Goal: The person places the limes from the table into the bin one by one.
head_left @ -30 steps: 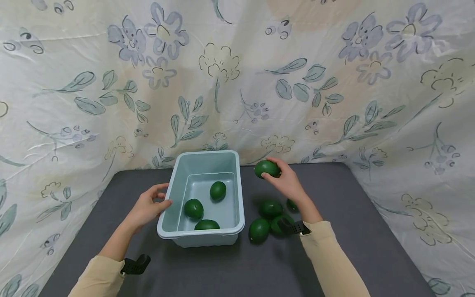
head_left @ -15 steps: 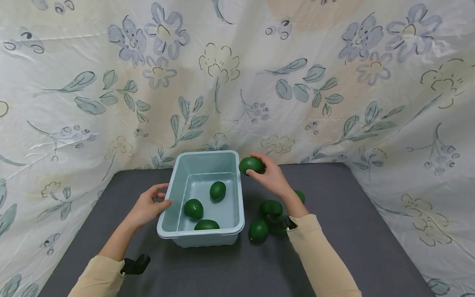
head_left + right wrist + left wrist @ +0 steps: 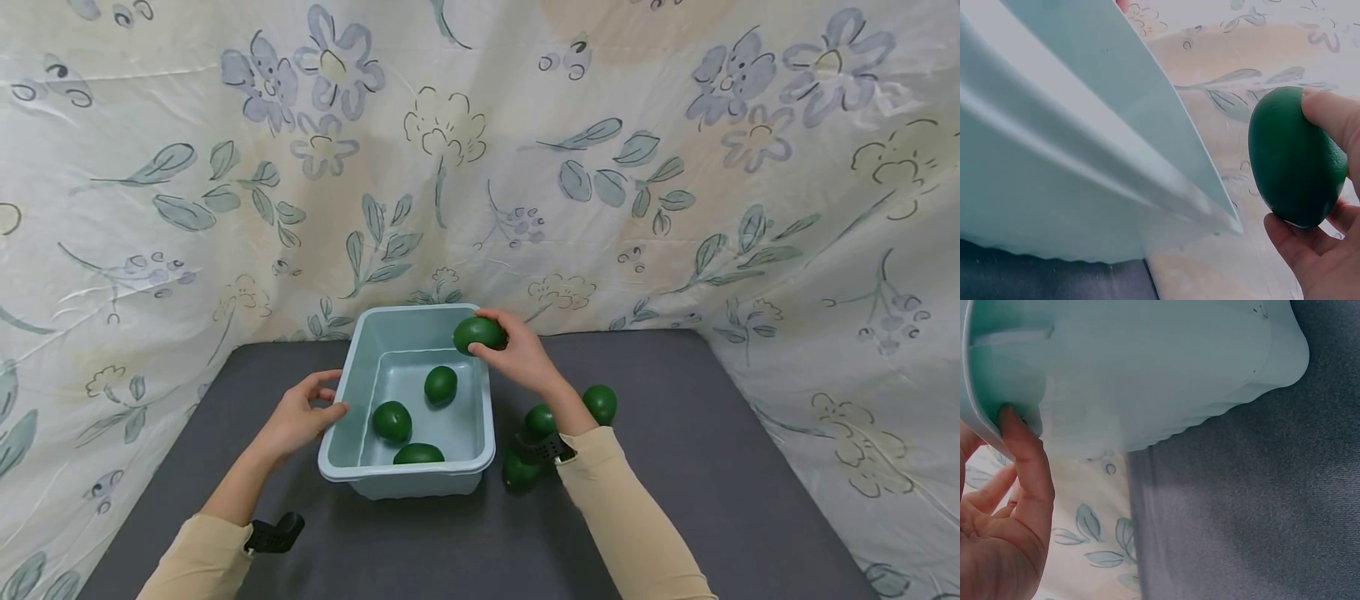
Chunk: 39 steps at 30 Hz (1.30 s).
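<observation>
My right hand (image 3: 521, 360) holds a dark green avocado (image 3: 478, 334) between thumb and fingers, above the right rim of a pale blue plastic bin (image 3: 420, 485), near its far corner. In the right wrist view the held avocado (image 3: 1294, 156) hangs above the bin's rim, apart from it. My left hand (image 3: 300, 421) grips the bin's left rim, and the left wrist view has a digit curled over that edge (image 3: 1025, 450). Inside the bin lie an avocado (image 3: 440, 386) towards the back, another (image 3: 392, 422) at the left and a third (image 3: 417, 453) at the front, partly hidden by the wall.
Right of the bin, more avocados lie on the dark grey table (image 3: 720, 500): one (image 3: 600, 404) beyond my forearm, one (image 3: 538, 420) and one (image 3: 520, 473) partly covered by my wrist and its black strap (image 3: 551, 448). A floral cloth (image 3: 495, 167) hangs behind the table.
My right hand has carried the avocado leftwards, from over the table to over the bin's right rim. The left hand and the bin stay in place.
</observation>
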Tool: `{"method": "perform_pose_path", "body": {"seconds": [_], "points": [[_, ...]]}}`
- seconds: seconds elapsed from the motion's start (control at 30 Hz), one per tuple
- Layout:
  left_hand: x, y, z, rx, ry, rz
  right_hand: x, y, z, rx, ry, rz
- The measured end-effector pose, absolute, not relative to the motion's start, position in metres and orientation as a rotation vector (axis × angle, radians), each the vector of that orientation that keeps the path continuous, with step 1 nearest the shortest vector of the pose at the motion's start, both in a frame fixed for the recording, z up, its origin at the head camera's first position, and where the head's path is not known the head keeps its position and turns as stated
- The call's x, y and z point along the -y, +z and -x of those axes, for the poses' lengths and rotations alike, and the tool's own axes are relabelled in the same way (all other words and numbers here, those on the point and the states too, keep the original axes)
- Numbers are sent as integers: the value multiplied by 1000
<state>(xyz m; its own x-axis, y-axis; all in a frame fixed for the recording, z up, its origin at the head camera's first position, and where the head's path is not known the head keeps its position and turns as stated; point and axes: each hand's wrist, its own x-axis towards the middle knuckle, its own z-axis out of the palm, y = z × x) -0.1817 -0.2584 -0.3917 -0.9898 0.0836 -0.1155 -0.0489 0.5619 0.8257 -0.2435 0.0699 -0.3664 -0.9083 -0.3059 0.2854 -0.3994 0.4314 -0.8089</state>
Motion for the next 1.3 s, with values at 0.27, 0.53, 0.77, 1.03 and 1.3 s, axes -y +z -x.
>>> {"method": "perform_pose_path", "body": {"seconds": [0.27, 0.53, 0.77, 1.03, 1.3], "points": [[258, -391, 182, -2646, 1405, -26, -53, -365, 244, 2602, 1458, -689], [257, -391, 182, -2650, 1405, -27, -36, -363, 242, 2615, 1426, -746], [257, -391, 182, -2649, 1408, -18, -26, -362, 239, 2620, 1420, -806], [258, -391, 182, -2642, 1405, -13, -18, -362, 236, 2657, 1413, -857], [258, -391, 182, -2644, 1402, 1, -18, -362, 234, 2663, 1399, -931]]}}
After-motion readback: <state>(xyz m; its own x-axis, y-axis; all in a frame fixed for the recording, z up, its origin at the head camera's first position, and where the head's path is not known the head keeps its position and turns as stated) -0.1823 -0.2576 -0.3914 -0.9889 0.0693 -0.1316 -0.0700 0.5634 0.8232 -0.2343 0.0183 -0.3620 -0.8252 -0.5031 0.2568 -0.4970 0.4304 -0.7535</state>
